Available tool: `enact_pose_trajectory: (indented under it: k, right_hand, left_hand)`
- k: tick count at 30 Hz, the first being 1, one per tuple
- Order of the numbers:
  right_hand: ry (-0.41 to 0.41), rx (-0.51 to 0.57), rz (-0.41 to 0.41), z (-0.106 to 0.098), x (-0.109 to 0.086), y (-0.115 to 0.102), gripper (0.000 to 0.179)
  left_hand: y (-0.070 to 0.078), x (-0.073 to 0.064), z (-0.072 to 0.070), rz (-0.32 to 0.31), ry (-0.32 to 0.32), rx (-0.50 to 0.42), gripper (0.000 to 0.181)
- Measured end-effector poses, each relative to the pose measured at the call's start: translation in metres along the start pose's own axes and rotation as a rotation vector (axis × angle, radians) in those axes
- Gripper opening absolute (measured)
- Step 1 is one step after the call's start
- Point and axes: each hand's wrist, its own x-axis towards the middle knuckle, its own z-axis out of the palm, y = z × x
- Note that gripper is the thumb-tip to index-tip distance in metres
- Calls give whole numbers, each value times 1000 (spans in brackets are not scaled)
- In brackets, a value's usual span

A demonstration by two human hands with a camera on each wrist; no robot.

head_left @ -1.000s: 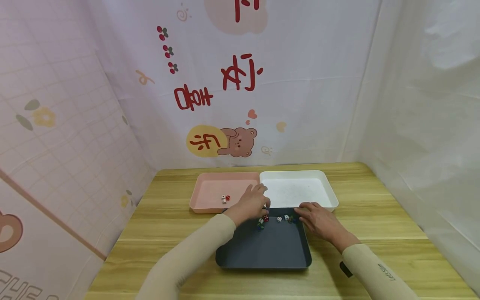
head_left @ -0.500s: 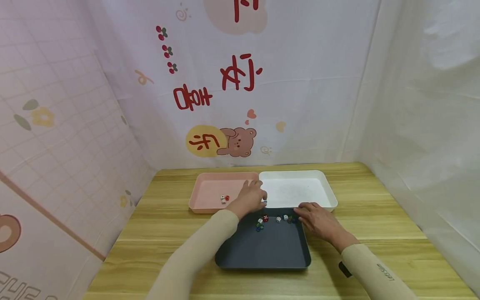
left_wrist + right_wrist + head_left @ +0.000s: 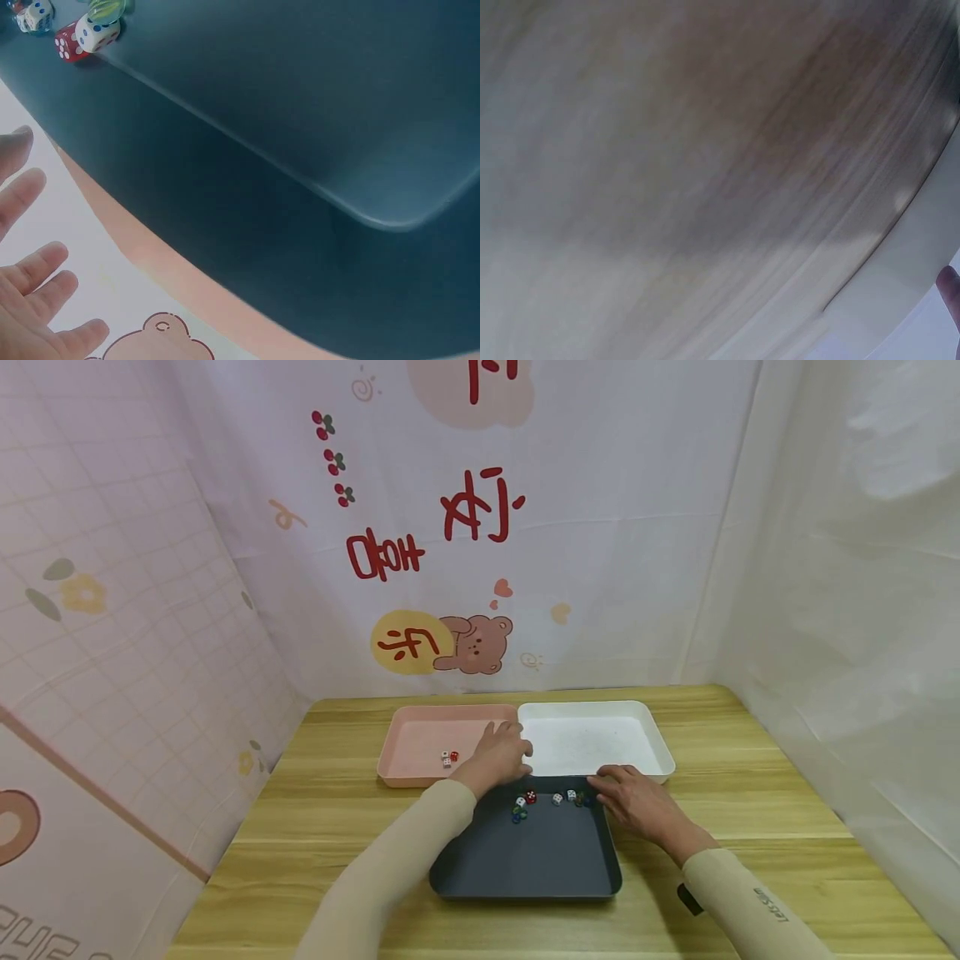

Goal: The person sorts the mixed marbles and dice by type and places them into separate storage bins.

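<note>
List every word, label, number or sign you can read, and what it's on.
"LetsSlim": on the right sleeve.
Red characters on the back curtain: stylised, one cut off; not surely readable.
Outlined letters on the left curtain: cut off, not fully readable.

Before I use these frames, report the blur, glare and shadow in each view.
Head view: fairly even light, dark tray clearly outlined; left wrist view: pale sheen along the dark tray's inner corner; right wrist view: wooden tabletop blurred and hazy, shaded above, paler toward the bottom.
</note>
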Motion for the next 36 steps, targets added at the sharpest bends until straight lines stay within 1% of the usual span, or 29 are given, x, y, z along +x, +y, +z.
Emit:
enact_pose_trajectory:
  k: [4, 7, 12, 14, 20, 24, 28, 31, 33, 36]
  right_hand:
    - [-3, -2, 2, -1, 0, -1, 33]
    - [-6, 0, 7, -1, 0, -2, 33]
    - [-7, 7, 10, -2, 0, -2, 33]
    - [-5, 12, 10, -2, 0, -2, 33]
    - [-6, 18, 12, -3, 0, -2, 32]
    - [-5, 13, 13, -3, 0, -2, 32]
    - [-7, 9, 8, -3, 0, -1, 32]
    - [-7, 8, 4, -2, 0, -1, 32]
    - [-7, 5, 5, -2, 0, -1, 32]
    - [-7, 8, 11, -1, -1, 0, 32]
  left_hand:
    - [-1, -3, 0, 3, -7, -16, 31]
    - [-4, -5, 0, 12, 3, -40, 31]
    - [-8, -12, -4, 40, 45, -90, 30]
    - [-10, -16, -5, 50, 58, -97, 29]
    - [-16, -31, -7, 62, 31, -116, 28]
    - [-19, -45, -3, 60, 21, -147, 34]
    - [-23, -58, 0, 65, 19, -152, 45]
    - [-26, -66, 2, 66, 31, -169, 51]
    - [-29, -71, 3, 57, 37, -186, 55]
    - [-34, -77, 5, 42, 48, -188, 59]
